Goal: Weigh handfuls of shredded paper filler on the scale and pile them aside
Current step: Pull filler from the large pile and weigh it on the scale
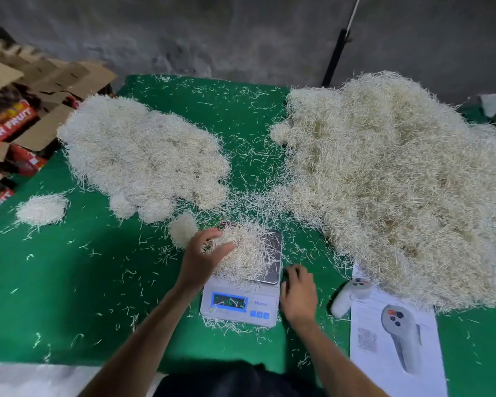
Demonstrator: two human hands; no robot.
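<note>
Currently my left hand (205, 253) curls its fingers into the handful of shredded paper (246, 253) lying on the scale (241, 305) platform. My right hand (298, 293) rests beside the scale's right edge, fingers loosely bent, gripping nothing. Weighed pile (143, 156) sits far left; bulk pile (398, 181) right.

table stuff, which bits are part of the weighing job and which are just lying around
Job: scale, handful on it, left hand, big heap, weighed pile.
Lying about: white controller, printed sheet, fruit cartons.
</note>
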